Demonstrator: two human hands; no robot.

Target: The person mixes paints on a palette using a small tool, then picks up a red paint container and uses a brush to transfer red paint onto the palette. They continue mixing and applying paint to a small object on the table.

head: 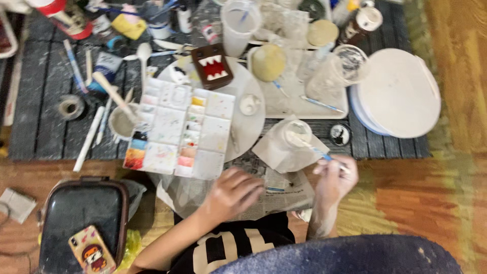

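While right hand (335,177) pinches a brush (312,148), left hand (234,193) curled on newspaper (276,190) — seemingly empty, dark slatted board (40,116), wood floor (406,187).

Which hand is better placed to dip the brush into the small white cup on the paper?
Right. The right hand already grips the thin blue-handled brush, whose tip is at the small white cup. The left hand rests curled on the newspaper, holding nothing visible.
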